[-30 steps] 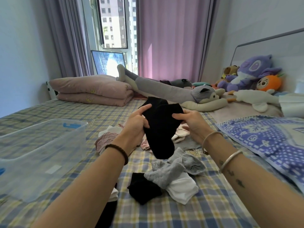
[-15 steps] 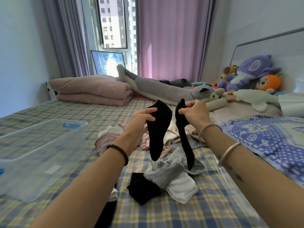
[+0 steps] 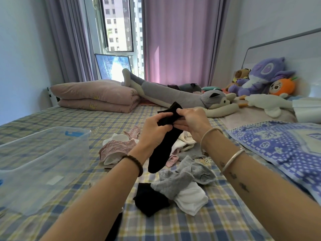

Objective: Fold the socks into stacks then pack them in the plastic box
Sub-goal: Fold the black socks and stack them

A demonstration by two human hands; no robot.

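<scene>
Both hands grip a black sock point(image 3: 162, 148) held in the air above the bed point(image 3: 199, 228). The left hand point(image 3: 153, 131) has its fingers curled round the upper part with the thumb on the near face. The right hand point(image 3: 192, 123) pinches the top end between thumb and fingertips, so the two hands are nearly touching. The top of the sock is bent sideways across the fingers, and the rest hangs straight down between the forearms, its toe clear of the checked sheet. It may be one sock or a pair laid flat together; the dark cloth hides any edge between them. Below the hanging toe lies a loose heap: grey socks point(image 3: 187, 178) on top of a white sock point(image 3: 191, 200), with another black sock point(image 3: 149, 199) just beside them on the left. Pink socks point(image 3: 116, 151) lie farther back, near the left wrist. A clear plastic box point(image 3: 43, 180) stands open on the sheet to the left, well apart from the hands, with no socks visible through its walls.
</scene>
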